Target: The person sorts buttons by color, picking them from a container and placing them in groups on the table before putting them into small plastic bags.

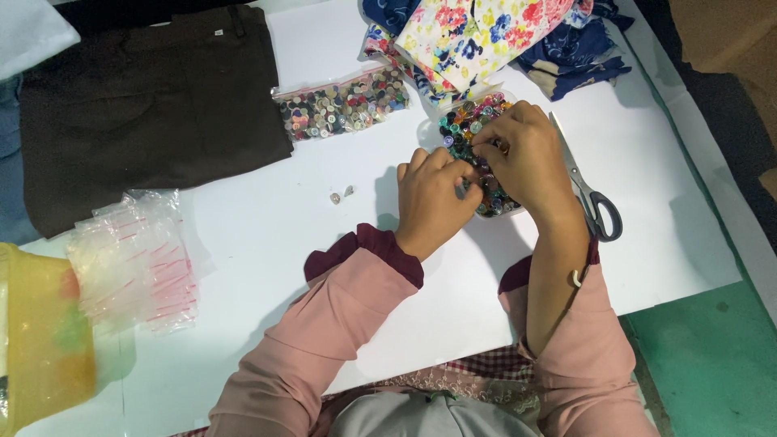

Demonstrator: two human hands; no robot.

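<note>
Hands are meeting over the small clear plastic tray of mixed coloured buttons (pixel 473 121), which is sitting on the white table (pixel 664 186) just in front of you, right of centre. Your left hand (pixel 431 202) is curling narrow, fingertips pinching together at the tray's near edge, though you cannot tell from here whether a button is actually between them. Your right hand (pixel 522 158) is arching over the tray, fingers bent down and touching the buttons; what it is gripping, if anything, is hidden beneath the knuckles. Grey-handled metal scissors (pixel 591 194) are lying just beside your right wrist. A clear zip bag filled with assorted buttons (pixel 344 103) is resting to the left of the tray, near a folded dark brown garment (pixel 150 113). Two small loose buttons (pixel 341 195) are lying apart from your left hand, and a pile of empty clear zip bags (pixel 133 259) is sitting farther left. Floral patterned fabric (pixel 477 32) is lying beyond the tray.
</note>
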